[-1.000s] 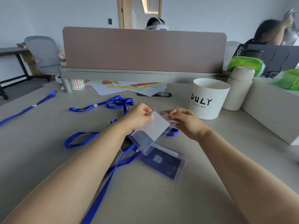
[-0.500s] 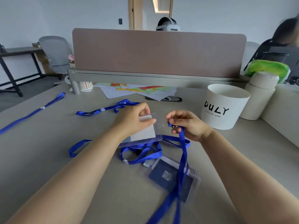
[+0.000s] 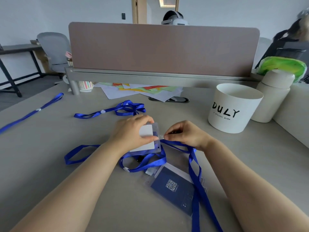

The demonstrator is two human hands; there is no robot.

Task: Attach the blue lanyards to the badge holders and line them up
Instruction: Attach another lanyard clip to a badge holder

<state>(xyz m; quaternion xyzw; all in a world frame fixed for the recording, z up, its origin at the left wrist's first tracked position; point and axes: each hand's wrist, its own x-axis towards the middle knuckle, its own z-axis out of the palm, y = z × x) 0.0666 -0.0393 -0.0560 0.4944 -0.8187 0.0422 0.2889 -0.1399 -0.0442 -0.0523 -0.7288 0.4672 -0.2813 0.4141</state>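
My left hand (image 3: 132, 133) grips a clear badge holder (image 3: 148, 139) with a white card inside, held above the desk. My right hand (image 3: 185, 133) pinches the clip end of a blue lanyard (image 3: 194, 173) against the holder's right edge. That lanyard's strap runs down towards me over a pile of badge holders (image 3: 173, 186) showing a dark blue card with a QR code. Another blue lanyard (image 3: 142, 162) lies looped under the held holder. Two more lie further off: one (image 3: 117, 109) behind my hands, one (image 3: 33, 111) at the far left.
A white tub marked DULY (image 3: 234, 108) and a cream bottle (image 3: 274, 96) stand at the right. Coloured papers (image 3: 142, 90) lie under the brown desk divider (image 3: 163, 49). A striped cup (image 3: 85, 85) sits at the left post. People sit beyond.
My right hand has brought the lanyard's clip end from a little right of the holder up to its edge. The left hand keeps its hold on the badge holder.
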